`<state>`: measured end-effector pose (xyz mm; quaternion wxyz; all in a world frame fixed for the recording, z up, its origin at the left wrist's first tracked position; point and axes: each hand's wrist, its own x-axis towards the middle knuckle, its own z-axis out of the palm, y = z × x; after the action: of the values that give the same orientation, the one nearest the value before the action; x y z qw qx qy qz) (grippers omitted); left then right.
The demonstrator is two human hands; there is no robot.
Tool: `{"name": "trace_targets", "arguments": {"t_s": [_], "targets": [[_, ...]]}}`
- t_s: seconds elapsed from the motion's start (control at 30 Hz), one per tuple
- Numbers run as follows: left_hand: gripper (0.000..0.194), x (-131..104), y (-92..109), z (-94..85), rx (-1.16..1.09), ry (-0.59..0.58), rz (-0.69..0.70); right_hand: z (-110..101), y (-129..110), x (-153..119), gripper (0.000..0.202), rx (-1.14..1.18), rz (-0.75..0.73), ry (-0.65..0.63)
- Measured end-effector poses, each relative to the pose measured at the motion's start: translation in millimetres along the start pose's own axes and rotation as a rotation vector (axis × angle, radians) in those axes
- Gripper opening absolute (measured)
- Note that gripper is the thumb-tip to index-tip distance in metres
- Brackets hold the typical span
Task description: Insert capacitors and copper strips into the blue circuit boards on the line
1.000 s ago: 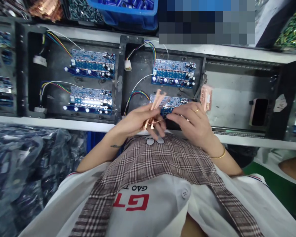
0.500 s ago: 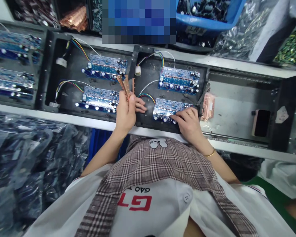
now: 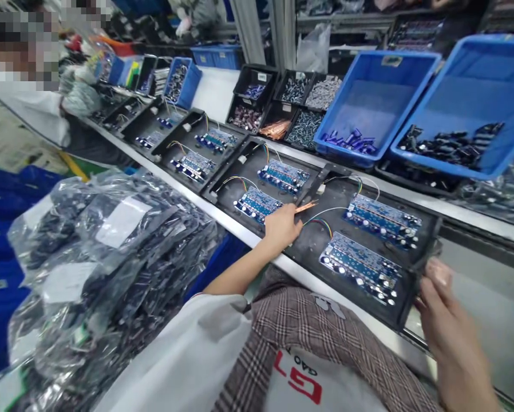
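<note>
head view, looking forward and down: a row of black trays stands end to end along a white-edged bench. the left hand (image 3: 281, 226) is closed around a few thin copper-coloured strips (image 3: 306, 206). they stick out past the fingers toward the nearest tray (image 3: 311, 256), over the join between it and the next tray along; gripping them by one end seems to leave the other end free. the right hand (image 3: 452, 326) is at the opposite end of that tray, fingers curled by its right end wall. the hand is blurred, so i cannot tell whether it grips the wall or something beside it; the placing may serve to steady the tray.

inside the nearest tray, between the two hands, lie two blue circuit boards, an upper board (image 3: 382, 220) and a lower board (image 3: 360, 266), one behind the other and apart, probably so that each can be reached. coloured wires (image 3: 325, 225) lead from their left ends.

behind the trays, tilted blue bins (image 3: 377, 106) hold small parts, the slant likely making them easier to reach. clear plastic bags (image 3: 149, 246) are heaped at the left.
</note>
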<state>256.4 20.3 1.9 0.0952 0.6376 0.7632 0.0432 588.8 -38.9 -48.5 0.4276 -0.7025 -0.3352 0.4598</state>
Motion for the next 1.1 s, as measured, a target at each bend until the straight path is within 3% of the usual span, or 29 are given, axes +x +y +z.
{"name": "trace_targets", "arguments": {"t_s": [0.1,0.23,0.33,0.4,0.47,0.57,0.73,0.9,1.03,1.1], "targets": [[0.022,-1,4,-0.2,-0.026,-0.001,-0.019,4,-4,-4,0.076,0.046,0.039,0.004],[0.019,-6,5,-7.3,-0.059,0.048,-0.07,-9,-24,-17,0.078,0.025,0.013,0.029],[0.019,-9,-7,-23.4,-0.067,0.096,-0.099,-16,-43,-30,0.076,-0.014,-0.05,-0.023],[0.022,-7,-25,-39.7,-0.063,0.136,-0.102,-7,-54,-38,0.078,-0.031,-0.106,-0.133],[0.026,1,-53,-58.0,-0.056,0.184,-0.095,16,-63,-42,0.08,-0.039,-0.179,-0.261],[0.025,20,-105,-82.5,-0.038,0.251,-0.085,74,-70,-42,0.077,-0.058,-0.307,-0.4],[0.017,57,-178,-105.2,-0.116,0.297,-0.115,175,-77,-31,0.079,-0.107,-0.366,-0.464],[0.02,82,-208,-109.9,-0.172,0.322,-0.19,227,-80,-19,0.079,-0.121,-0.362,-0.534],[0.025,97,-218,-107.5,-0.111,0.283,-0.284,250,-76,-17,0.083,-0.145,-0.358,-0.546],[0.024,102,-219,-107.4,-0.059,0.282,-0.335,250,-77,-15,0.083,-0.146,-0.392,-0.602]]}}
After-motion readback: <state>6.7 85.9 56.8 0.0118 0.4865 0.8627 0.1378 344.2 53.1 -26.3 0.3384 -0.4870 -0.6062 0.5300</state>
